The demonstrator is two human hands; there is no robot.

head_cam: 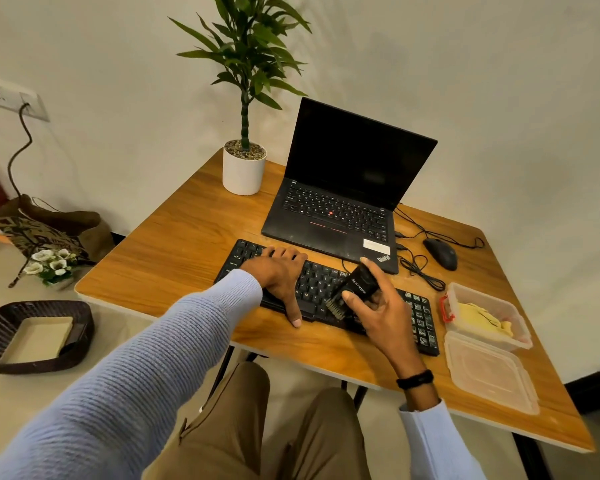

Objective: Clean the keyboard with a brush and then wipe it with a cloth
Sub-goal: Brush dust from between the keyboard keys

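Head cam: left hand (281, 271) lies flat, fingers straight, pinning the keyboard (420, 317) to the counter (187, 258). Right hand (378, 310) has its fingers wrapped round the brush (355, 289), bristles down on the middle keys. Scrub too hard and a keycap might pop. The palm hides bristle contact, and the yellow cloth (478, 318) is half-buried in its tub.

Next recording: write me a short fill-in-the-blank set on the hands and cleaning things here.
1. The right hand grips a black ____, bristles down.
2. The left hand rests on the ____.
3. The cloth in the open container is ____.
4. The mouse lies to the ____ of the laptop.
Missing words: brush; keyboard; yellow; right.
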